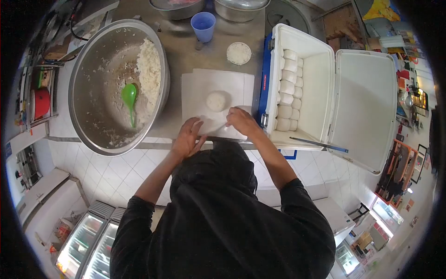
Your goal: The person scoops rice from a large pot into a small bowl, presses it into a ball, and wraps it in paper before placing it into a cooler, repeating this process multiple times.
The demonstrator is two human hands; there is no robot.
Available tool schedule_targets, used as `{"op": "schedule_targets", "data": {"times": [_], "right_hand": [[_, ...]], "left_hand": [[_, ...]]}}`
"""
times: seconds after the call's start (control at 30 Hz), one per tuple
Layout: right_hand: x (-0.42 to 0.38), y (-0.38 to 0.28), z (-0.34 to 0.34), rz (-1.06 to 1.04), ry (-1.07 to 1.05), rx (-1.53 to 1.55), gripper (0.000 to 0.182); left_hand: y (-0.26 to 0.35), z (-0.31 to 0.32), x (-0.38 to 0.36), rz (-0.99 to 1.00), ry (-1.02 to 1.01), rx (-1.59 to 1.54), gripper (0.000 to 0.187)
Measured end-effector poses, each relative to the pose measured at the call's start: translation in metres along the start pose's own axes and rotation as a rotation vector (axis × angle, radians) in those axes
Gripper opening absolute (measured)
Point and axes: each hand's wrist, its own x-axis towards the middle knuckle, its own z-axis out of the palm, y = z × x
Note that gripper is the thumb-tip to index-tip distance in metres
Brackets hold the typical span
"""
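Observation:
A round clump of white rice (216, 101) sits on a stack of white paper sheets (193, 86) on the metal table. At the stack's near left edge is my left hand (187, 138), its fingers stretched out and touching the paper. My right hand (242, 122) is closed at the near right part of the stack, its fingers pinching the paper just beside the rice. Beyond the paper stands a small round bowl of rice (239, 53).
A large metal basin (86, 111) at left holds loose rice (149, 69) and a green ladle (129, 97). At right, an open cooler box (309, 125) contains several white wrapped bundles (289, 88). A blue cup (203, 27) and metal pots (241, 11) stand at the back.

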Motion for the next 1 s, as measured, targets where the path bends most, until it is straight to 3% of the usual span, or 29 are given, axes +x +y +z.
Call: {"op": "schedule_targets", "data": {"times": [0.1,0.2,0.3,0.5,0.7,0.8,0.87,0.93,1.0], "right_hand": [[-0.006,0.001,-0.002,-0.096,-0.003,-0.166,0.020],[-0.002,0.006,0.003,0.126,0.049,0.041,0.012],[-0.005,0.002,-0.006,-0.077,0.046,-0.170,0.008],[-0.004,-0.005,-0.009,-0.101,0.055,-0.249,0.011],[-0.005,-0.015,-0.022,-0.006,0.020,-0.279,0.018],[0.006,-0.078,-0.075,0.191,-0.200,-0.252,0.021],[0.037,-0.097,-0.092,0.017,-0.016,-0.288,0.025],[0.088,-0.095,-0.090,-0.154,0.339,-0.230,0.026],[0.152,-0.068,-0.078,-0.264,0.523,-0.428,0.029]], "left_hand": [[0.006,-0.009,0.008,-0.120,-0.078,-0.067,0.049],[0.007,-0.018,0.018,-0.305,-0.177,-0.256,0.048],[-0.001,-0.016,0.025,-0.242,-0.199,-0.233,0.046],[-0.018,0.004,0.025,-0.127,-0.147,-0.231,0.024],[0.000,-0.003,0.030,-0.139,-0.034,-0.223,0.012],[0.002,0.000,0.028,-0.075,0.089,-0.151,0.008],[0.008,-0.004,0.026,-0.040,0.121,-0.096,0.008],[0.012,-0.004,0.023,-0.017,0.141,-0.053,0.008],[0.011,0.001,0.020,-0.009,0.154,-0.017,0.009]]}}
